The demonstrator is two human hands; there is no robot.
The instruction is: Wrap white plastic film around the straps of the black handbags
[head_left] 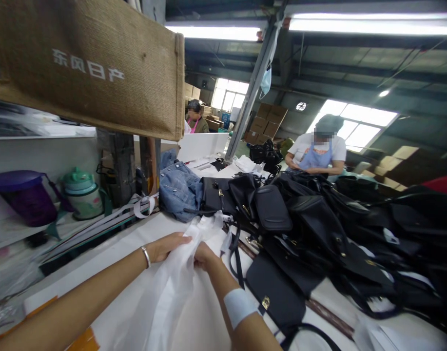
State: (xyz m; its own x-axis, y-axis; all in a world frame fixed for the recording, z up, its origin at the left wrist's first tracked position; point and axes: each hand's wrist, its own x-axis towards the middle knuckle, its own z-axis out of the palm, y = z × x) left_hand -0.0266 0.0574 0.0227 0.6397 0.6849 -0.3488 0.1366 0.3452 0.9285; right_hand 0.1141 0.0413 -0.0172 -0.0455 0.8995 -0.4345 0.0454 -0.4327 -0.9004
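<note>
A long, crumpled sheet of thin white wrapping material (168,297) runs down over the white table, and both of my hands are at its upper end. My left hand (168,246), with a silver bangle at the wrist, pinches the sheet between thumb and fingers. On the other side my right hand (204,256) has its fingers curled into the material; its fingertips are partly hidden. A pale blue band circles my right forearm. Just right of my hands lies a black handbag (274,287) with a gold clasp.
Many black handbags (318,229) are heaped along the right. A denim garment (181,190) lies behind my hands. Overhead at left hangs a burlap bag (99,63). A purple container (24,197) and a green-lidded jug (80,192) stand at left. Two people work beyond the table.
</note>
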